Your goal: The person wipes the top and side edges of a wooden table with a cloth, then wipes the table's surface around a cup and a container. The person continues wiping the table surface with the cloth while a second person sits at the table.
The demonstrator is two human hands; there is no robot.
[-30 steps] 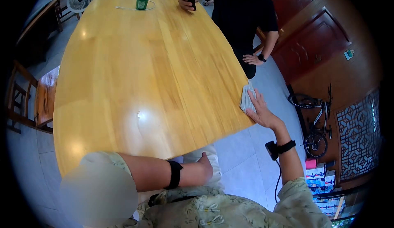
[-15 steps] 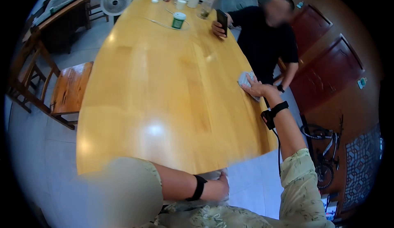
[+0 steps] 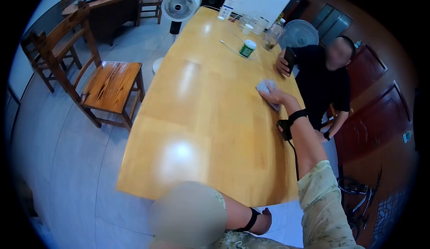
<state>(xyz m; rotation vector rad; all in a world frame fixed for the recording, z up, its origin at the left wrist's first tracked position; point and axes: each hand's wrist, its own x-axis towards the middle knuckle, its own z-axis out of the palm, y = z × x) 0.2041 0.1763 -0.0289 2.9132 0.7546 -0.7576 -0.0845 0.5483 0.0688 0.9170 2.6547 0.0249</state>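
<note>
My right hand presses a light grey-white cloth against the wooden table, near its right edge. The fingers spread over the cloth and part of it is hidden under the palm. A black strap with a small device is on that wrist. My left hand is low by my body, just off the table's near edge, with a black strap on its wrist. Its fingers are turned away and hidden, so I cannot see whether it holds anything.
A person in dark clothes sits at the right side, holding a phone over the table. A green-and-white tub, a white cable, a carton, cups and a jar stand at the far end. A chair and fan are left.
My right hand and the cloth have slid farther along the table and inward from its right edge. The view has turned left, showing more of the chair and floor.
</note>
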